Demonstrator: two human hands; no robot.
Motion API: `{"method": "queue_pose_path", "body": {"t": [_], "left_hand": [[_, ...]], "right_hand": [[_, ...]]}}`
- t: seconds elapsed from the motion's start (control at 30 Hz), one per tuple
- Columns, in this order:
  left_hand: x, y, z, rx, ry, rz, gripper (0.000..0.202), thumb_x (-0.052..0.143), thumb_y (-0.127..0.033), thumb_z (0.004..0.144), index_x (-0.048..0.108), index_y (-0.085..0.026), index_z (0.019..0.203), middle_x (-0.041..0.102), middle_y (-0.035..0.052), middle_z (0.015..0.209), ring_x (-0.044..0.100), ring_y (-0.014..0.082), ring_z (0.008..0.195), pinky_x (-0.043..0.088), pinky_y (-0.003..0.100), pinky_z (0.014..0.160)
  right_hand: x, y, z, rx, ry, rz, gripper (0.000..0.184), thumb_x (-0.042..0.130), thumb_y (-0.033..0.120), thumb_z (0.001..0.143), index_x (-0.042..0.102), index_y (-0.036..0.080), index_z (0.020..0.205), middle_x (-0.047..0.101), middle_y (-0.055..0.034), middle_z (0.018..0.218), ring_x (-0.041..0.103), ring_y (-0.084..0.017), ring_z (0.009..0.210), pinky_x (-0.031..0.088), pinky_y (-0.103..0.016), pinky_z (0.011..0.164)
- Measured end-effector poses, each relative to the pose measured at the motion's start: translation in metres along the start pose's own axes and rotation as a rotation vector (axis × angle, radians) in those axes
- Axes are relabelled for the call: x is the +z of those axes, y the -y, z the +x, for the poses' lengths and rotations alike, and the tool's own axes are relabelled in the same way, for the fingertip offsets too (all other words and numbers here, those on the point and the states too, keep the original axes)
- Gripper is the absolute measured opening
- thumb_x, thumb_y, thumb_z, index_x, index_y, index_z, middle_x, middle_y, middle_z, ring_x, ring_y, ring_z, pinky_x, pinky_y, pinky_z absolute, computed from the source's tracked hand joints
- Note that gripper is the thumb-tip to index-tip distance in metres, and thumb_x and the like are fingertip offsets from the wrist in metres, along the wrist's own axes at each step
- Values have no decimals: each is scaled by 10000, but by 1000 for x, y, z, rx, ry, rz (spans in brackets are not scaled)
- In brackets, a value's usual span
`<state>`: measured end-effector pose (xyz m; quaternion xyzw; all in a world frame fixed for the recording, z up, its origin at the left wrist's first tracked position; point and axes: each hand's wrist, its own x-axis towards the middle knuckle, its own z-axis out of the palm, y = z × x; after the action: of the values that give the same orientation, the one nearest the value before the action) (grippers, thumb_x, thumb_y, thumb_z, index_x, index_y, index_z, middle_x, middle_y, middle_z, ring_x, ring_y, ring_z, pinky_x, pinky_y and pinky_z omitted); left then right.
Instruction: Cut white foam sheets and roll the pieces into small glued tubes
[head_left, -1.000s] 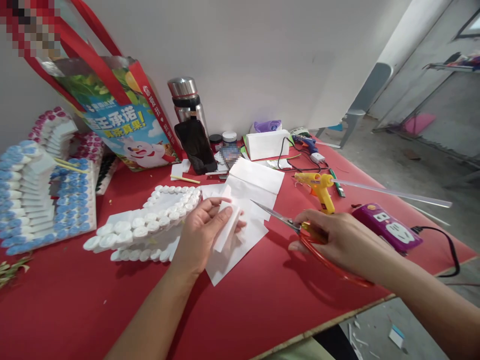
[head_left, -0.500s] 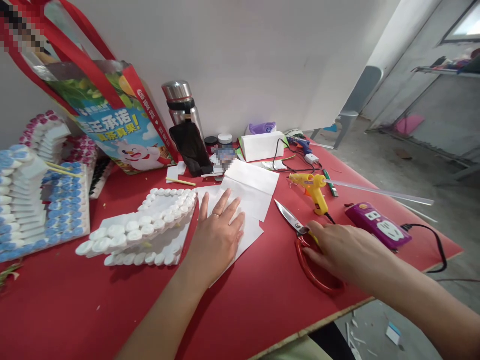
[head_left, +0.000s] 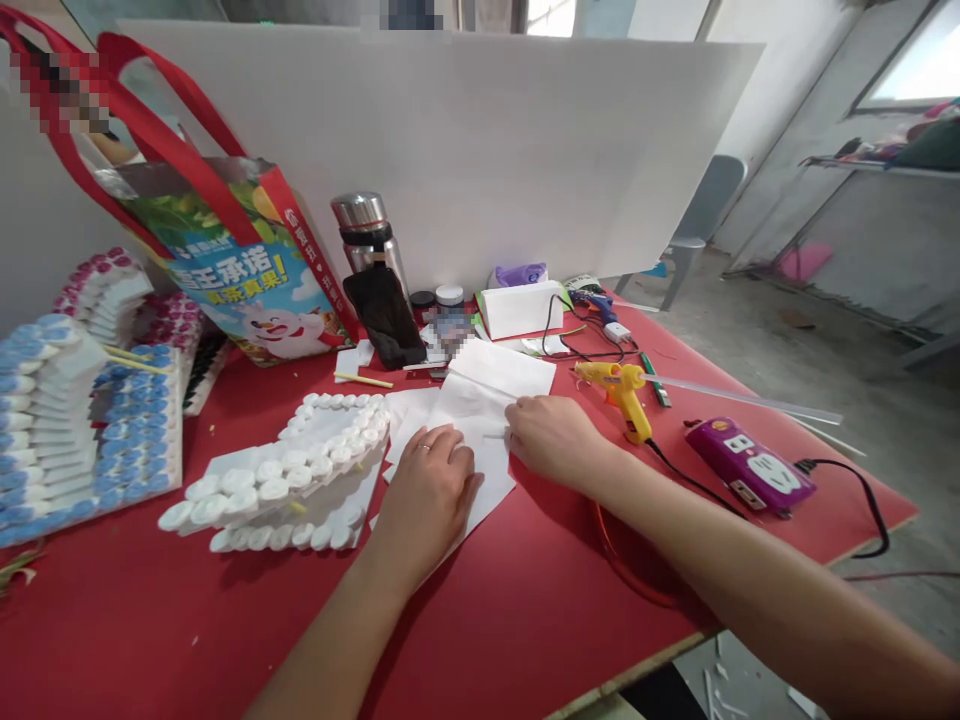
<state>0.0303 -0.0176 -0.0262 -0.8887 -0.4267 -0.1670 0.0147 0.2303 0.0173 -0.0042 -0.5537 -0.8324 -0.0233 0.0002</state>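
Observation:
Both hands meet on a stack of white paper sheets (head_left: 496, 382) lying on the red table (head_left: 150, 620). My left hand (head_left: 431, 490) rests on the near part of the paper with its fingers curled down onto it. My right hand (head_left: 551, 435) has its fingertips closed on the paper's edge just right of the left hand. Red-handled scissors (head_left: 626, 568) lie on the table, mostly hidden under my right forearm. A white stepped craft piece lined with white caps (head_left: 300, 470) lies just left of my left hand.
A yellow glue gun (head_left: 621, 388) and a purple power strip (head_left: 750, 470) sit to the right. A printed bag (head_left: 240, 270), steel flask (head_left: 364, 225), black phone (head_left: 385, 315) and white box (head_left: 521, 305) stand at the back. Blue-capped craft pieces (head_left: 75, 420) lie at left.
My right hand set the scissors down on the table and moved left onto the paper. My left hand laid its paper piece down, pressed flat, then curled its fingers.

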Motion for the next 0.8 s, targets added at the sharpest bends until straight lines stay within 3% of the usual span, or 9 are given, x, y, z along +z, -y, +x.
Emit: {"method": "queue_pose_path", "body": {"t": [0.13, 0.27, 0.33, 0.4, 0.47, 0.53, 0.63, 0.7, 0.8], "left_hand": [[3, 1, 4, -20, 41, -22, 119, 532, -167, 946, 638, -145, 896, 655, 136, 1080, 605, 299, 1159, 406, 541, 1125], [4, 0, 5, -36, -71, -128, 163, 579, -229, 952, 663, -141, 1060, 662, 164, 1239, 547, 333, 1298, 303, 586, 1193], [0, -1, 4, -104, -208, -315, 371, 658, -344, 925, 624, -171, 1251, 622, 152, 1366, 506, 326, 1361, 293, 557, 1212], [-7, -2, 4, -243, -311, -625, 539, 703, -422, 891, 558, -245, 1379, 562, 113, 1464, 471, 300, 1406, 349, 498, 1196], [-16, -2, 4, -348, -406, -1052, 528, 681, -503, 891, 561, -303, 1366, 572, 76, 1452, 495, 278, 1394, 411, 454, 1157], [-22, 1, 5, -412, -485, -1388, 535, 681, -666, 816, 661, -282, 1188, 691, 68, 1229, 585, 283, 1291, 477, 431, 1093], [-26, 6, 4, -535, -436, -1671, 652, 670, -808, 698, 731, -226, 985, 742, 75, 950, 677, 306, 1115, 567, 408, 940], [-25, 7, 2, -618, -393, -1723, 524, 783, -661, 710, 755, -203, 962, 757, 75, 936, 709, 288, 1034, 587, 370, 868], [-23, 5, 0, -781, -423, -1703, 286, 901, -299, 673, 776, -188, 905, 778, 40, 902, 741, 216, 882, 586, 278, 778]], "right_hand": [[-31, -24, -5, 125, -197, 291, 149, 566, 218, 855, 653, 170, 745, 663, -54, 710, 576, -179, 641, 285, -293, 548], [-69, -36, -7, 109, -460, 1028, 66, 622, 207, 791, 637, 180, 732, 606, -7, 668, 516, -135, 617, 358, -276, 587], [-77, -36, -8, 67, -419, 1510, 45, 632, 214, 779, 627, 185, 745, 561, 9, 651, 486, -118, 584, 365, -262, 562], [-75, -34, -9, 14, -244, 1912, 68, 641, 238, 766, 611, 189, 729, 495, 27, 613, 440, -104, 533, 355, -251, 525], [-64, -33, -8, -4, -43, 2155, 107, 646, 253, 738, 586, 187, 679, 445, 33, 582, 408, -98, 505, 357, -246, 511], [-49, -31, -5, 32, 94, 2250, 122, 643, 255, 706, 566, 184, 644, 445, 27, 576, 412, -101, 507, 380, -250, 524], [-31, -30, 1, 113, 201, 2249, 102, 644, 245, 680, 571, 180, 649, 472, 24, 580, 426, -104, 505, 385, -245, 514], [-23, -28, 3, 158, 209, 2219, 95, 666, 233, 674, 592, 174, 663, 495, 27, 580, 439, -98, 501, 372, -231, 492], [-19, -26, 5, 182, 107, 2119, 96, 714, 228, 703, 647, 160, 696, 540, 27, 578, 466, -84, 495, 375, -211, 476]]}}
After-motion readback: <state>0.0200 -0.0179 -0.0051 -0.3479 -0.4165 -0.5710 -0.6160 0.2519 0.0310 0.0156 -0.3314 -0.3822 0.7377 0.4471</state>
